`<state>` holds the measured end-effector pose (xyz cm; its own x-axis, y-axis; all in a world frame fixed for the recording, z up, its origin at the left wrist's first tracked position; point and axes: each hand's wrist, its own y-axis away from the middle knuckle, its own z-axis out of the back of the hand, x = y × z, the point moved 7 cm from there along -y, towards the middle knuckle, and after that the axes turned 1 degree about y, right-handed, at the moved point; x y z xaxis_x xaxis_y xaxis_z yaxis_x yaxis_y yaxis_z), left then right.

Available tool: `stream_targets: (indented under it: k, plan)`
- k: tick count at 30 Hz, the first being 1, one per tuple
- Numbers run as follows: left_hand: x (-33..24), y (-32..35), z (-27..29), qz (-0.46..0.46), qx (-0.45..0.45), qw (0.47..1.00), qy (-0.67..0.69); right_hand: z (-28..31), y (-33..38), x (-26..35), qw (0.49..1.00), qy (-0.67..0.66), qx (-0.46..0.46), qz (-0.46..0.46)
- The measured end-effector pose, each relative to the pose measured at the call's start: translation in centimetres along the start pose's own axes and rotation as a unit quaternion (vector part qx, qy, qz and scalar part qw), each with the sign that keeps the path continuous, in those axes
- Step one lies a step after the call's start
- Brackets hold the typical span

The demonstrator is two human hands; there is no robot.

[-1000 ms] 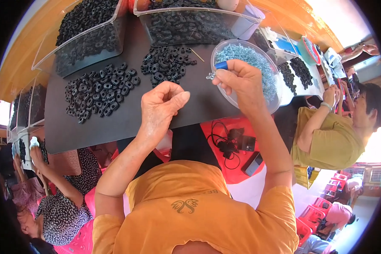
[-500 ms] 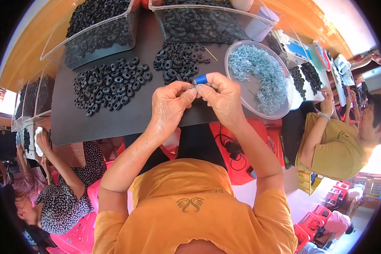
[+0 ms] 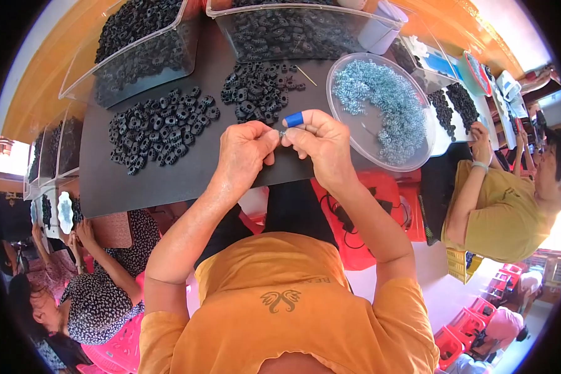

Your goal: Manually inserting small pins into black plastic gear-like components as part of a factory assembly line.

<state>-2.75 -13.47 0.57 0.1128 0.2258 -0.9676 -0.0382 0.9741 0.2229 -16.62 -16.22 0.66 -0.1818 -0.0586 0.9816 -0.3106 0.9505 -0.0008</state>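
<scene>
Above the near edge of the dark table my left hand [image 3: 248, 149] and my right hand [image 3: 321, 146] meet, fingertips pinched close together. Between them shows a tiny silvery piece, apparently a small spring [image 3: 282, 133]; the fingertips hide most of it. Blue tape [image 3: 293, 119] wraps one finger of my right hand. Just beyond my hands lies a pile of small black plastic parts [image 3: 254, 93]. A wider spread of larger black parts with holes [image 3: 159, 128] is left of it. To the right, a round clear plastic tray [image 3: 366, 148] holds a heap of bluish wire springs [image 3: 396, 115].
Two clear bins, one at far left [image 3: 146, 84] and one at far middle [image 3: 293, 34], hold more black parts. A thin yellowish stick [image 3: 306, 76] lies beyond the small pile. A light cup [image 3: 382, 28] stands at far right. Co-workers sit at left [image 3: 100, 299] and right [image 3: 498, 212].
My fingertips have drawn slightly apart, and the silvery piece shows more between them. At left, a co-worker's hand has come down from a white object, which now lies on the table.
</scene>
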Motion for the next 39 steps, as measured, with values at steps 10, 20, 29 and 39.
stream_targets:
  k: [10, 20, 29, 39]
  plan:
    - [-0.1, -0.3, 0.5, 0.037, 0.002, 0.998, -0.057, -0.4, 0.2, -0.2, 0.992, 0.053, -0.047, 0.104]
    - [-1.2, 0.3, 0.8, -0.101, -0.043, 0.993, -0.044, 0.1, -0.4, -0.4, 0.998, -0.007, -0.048, 0.038]
    - [-1.2, 0.5, 0.4, -0.099, -0.025, 0.990, -0.101, 0.1, -0.6, -0.6, 0.997, 0.039, -0.055, 0.038]
    - [0.3, -0.3, 0.7, 0.022, 0.018, 0.997, 0.074, -0.2, -0.3, -0.8, 0.999, 0.013, -0.028, 0.028]
